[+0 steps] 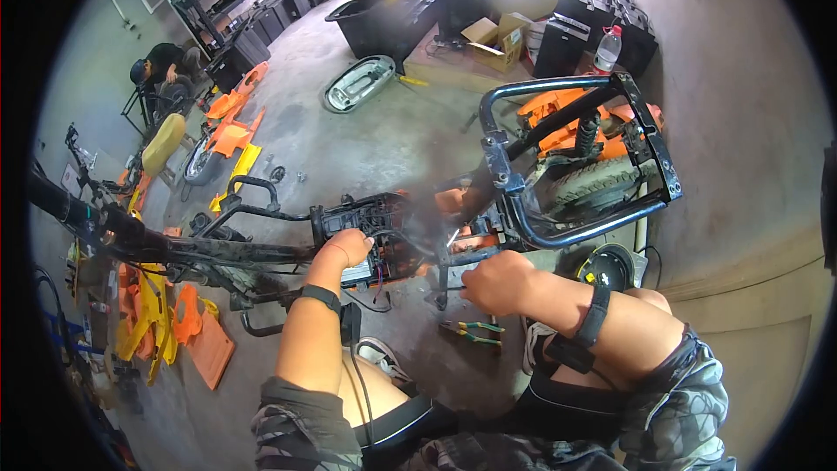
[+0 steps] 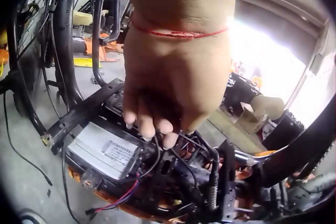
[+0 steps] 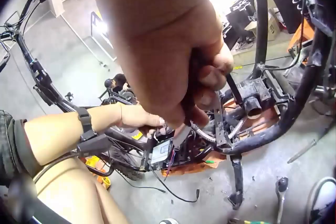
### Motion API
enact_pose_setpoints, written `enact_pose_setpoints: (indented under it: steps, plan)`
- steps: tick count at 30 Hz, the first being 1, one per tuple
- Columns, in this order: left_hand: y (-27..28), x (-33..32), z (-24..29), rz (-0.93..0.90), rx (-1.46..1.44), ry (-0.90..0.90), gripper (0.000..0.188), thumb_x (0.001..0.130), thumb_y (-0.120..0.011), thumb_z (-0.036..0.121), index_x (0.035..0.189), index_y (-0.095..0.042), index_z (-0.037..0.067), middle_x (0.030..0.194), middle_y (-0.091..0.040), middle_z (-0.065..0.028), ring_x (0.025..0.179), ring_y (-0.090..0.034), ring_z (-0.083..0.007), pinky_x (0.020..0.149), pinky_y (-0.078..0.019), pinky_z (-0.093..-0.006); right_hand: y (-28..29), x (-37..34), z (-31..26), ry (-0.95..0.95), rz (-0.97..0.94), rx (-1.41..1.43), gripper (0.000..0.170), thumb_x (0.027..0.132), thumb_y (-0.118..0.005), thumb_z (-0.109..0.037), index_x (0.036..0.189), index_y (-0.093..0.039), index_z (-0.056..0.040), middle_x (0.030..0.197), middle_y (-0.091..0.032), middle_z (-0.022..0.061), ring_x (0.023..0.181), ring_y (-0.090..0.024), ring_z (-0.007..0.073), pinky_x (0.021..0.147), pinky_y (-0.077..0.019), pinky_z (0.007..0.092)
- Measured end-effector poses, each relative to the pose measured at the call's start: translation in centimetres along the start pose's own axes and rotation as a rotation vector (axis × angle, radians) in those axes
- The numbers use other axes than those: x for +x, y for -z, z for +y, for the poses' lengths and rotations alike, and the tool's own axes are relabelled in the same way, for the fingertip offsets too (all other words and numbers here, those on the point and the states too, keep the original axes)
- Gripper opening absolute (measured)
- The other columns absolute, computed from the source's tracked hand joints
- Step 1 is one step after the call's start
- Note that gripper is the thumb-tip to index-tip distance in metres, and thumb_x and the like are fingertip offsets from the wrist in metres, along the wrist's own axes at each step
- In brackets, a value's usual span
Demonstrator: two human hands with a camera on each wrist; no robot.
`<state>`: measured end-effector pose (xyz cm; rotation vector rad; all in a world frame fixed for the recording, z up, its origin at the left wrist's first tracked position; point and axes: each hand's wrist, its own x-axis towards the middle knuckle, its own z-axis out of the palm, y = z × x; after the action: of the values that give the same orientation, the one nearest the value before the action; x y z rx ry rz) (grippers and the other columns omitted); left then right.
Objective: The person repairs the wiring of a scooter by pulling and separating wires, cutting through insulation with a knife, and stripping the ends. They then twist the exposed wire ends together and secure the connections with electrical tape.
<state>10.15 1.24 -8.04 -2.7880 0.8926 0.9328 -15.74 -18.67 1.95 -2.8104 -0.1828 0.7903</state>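
Note:
My left hand (image 1: pixel 351 247) reaches down into the open middle of a stripped black bike frame (image 1: pixel 187 249). Its fingers curl together at a black cable (image 2: pixel 159 158), beside a silver controller box (image 2: pixel 105 150) with a printed label. Red and blue wires (image 2: pixel 131 192) trail from the box. My right hand (image 1: pixel 501 283) is just behind, low over the frame near the seat end. In the right wrist view its fingers curl around a dark, narrow thing, mostly hidden in the fist; I cannot tell its kind. A pale flat piece (image 3: pixel 181 136) shows below that hand.
Green-handled pliers (image 1: pixel 475 331) and a ratchet wrench (image 3: pixel 282 190) lie on the floor by my feet. A round black bowl (image 1: pixel 610 269) sits at right. Orange and yellow body panels (image 1: pixel 157 318) lie left. Farther off are a cardboard box (image 1: pixel 497 42) and another person (image 1: pixel 161 65) crouching.

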Motion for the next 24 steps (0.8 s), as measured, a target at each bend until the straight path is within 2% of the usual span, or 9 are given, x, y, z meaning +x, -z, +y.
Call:
enact_pose_setpoints:
  steps: [2,3,4,6,9,12,13,18,24]
  plan:
    - [0.8,-0.2,0.3,-0.202,-0.242,-0.064,0.04,0.1,-0.051,0.036,0.106,-0.07,0.002,0.103,-0.071,-0.0155,0.085,-0.069,-0.0261,0.083,-0.0532,-0.0391,-0.9,0.1,0.1,-0.019,0.074,0.001,0.028,0.096,-0.051,-0.025,0.106,-0.064,-0.0025,0.089,-0.073,0.0167,0.083,-0.072,0.034,0.074,-0.0554,0.0445]
    - [0.6,-0.6,0.2,-0.22,-0.37,-0.094,0.035,0.101,-0.048,0.031,0.104,-0.068,0.003,0.087,-0.067,-0.007,0.068,-0.063,-0.0187,0.069,-0.0531,-0.0351,-1.5,0.4,0.1,-0.064,0.146,-0.048,0.028,0.095,-0.051,-0.022,0.108,-0.062,-0.0004,0.086,-0.073,0.0174,0.079,-0.072,0.0328,0.07,-0.0559,0.0433]
    - [0.8,-1.2,0.5,-0.215,-0.365,-0.093,0.035,0.101,-0.048,0.031,0.104,-0.068,0.003,0.087,-0.067,-0.007,0.068,-0.063,-0.0187,0.069,-0.0531,-0.0351,-1.8,0.7,0.1,-0.107,0.222,-0.095,0.029,0.093,-0.051,-0.02,0.11,-0.06,0.0018,0.084,-0.072,0.0182,0.075,-0.072,0.0316,0.067,-0.0563,0.042]
    - [1.6,-3.7,1.7,-0.326,-0.71,-0.143,0.03,0.1,-0.049,0.028,0.102,-0.067,0.005,0.072,-0.056,0.0007,0.062,-0.059,-0.013,0.062,-0.0513,-0.0288,-2.2,1.0,0.2,-0.1,0.287,-0.132,0.035,0.092,-0.05,-0.018,0.114,-0.054,0.0087,0.084,-0.071,0.0214,0.072,-0.073,0.0289,0.061,-0.0563,0.0395]
    - [1.7,-6.6,4.0,-0.39,-0.72,-0.221,0.031,0.102,-0.047,0.026,0.12,-0.062,0.006,0.078,-0.055,0.0018,0.067,-0.058,-0.011,0.062,-0.0508,-0.0268,-3.6,2.0,1.1,-0.013,0.481,-0.158,0.044,0.088,-0.051,-0.014,0.118,-0.049,0.0184,0.084,-0.068,0.0236,0.069,-0.072,0.0281,0.055,-0.0549,0.0362]
    - [1.0,-8.7,5.5,-0.423,-0.743,-0.252,0.03,0.102,-0.048,0.024,0.124,-0.06,0.006,0.085,-0.057,0.0024,0.071,-0.058,-0.0089,0.065,-0.0502,-0.0253,-3.0,1.7,0.7,-0.08,0.458,-0.105,0.049,0.085,-0.053,-0.013,0.121,-0.047,0.0193,0.082,-0.068,0.0237,0.066,-0.071,0.0284,0.054,-0.0544,0.0368]
    - [0.7,-9.1,5.7,-0.417,-0.744,-0.274,0.031,0.102,-0.048,0.023,0.125,-0.059,0.006,0.086,-0.058,0.0023,0.072,-0.058,-0.0088,0.066,-0.0504,-0.0251,-2.4,1.4,0.3,-0.132,0.403,-0.045,0.03,0.085,-0.058,-0.015,0.107,-0.055,0.0065,0.088,-0.072,0.0191,0.079,-0.073,0.0318,0.065,-0.057,0.0383]
    - [0.4,-11.2,6.2,-0.4,-0.84,-0.325,0.031,0.102,-0.05,0.021,0.127,-0.057,0.004,0.09,-0.062,0.0009,0.075,-0.058,-0.0089,0.07,-0.0508,-0.0251,-1.3,1.1,-0.7,-0.157,0.376,0.15,0.029,0.086,-0.056,-0.014,0.108,-0.055,0.0046,0.092,-0.072,0.0228,0.083,-0.072,0.0345,0.07,-0.0569,0.0423]
    - [0.1,-12.6,8.0,-0.301,-1.195,-0.101,0.029,0.101,-0.054,0.016,0.126,-0.057,0.0,0.106,-0.068,-0.0069,0.087,-0.065,-0.0137,0.076,-0.0522,-0.0277,-2.4,2.8,-0.5,-0.205,0.349,0.559,0.03,0.088,-0.052,-0.014,0.111,-0.054,0.0052,0.102,-0.068,0.0296,0.101,-0.067,0.0431,0.089,-0.0514,0.0488]
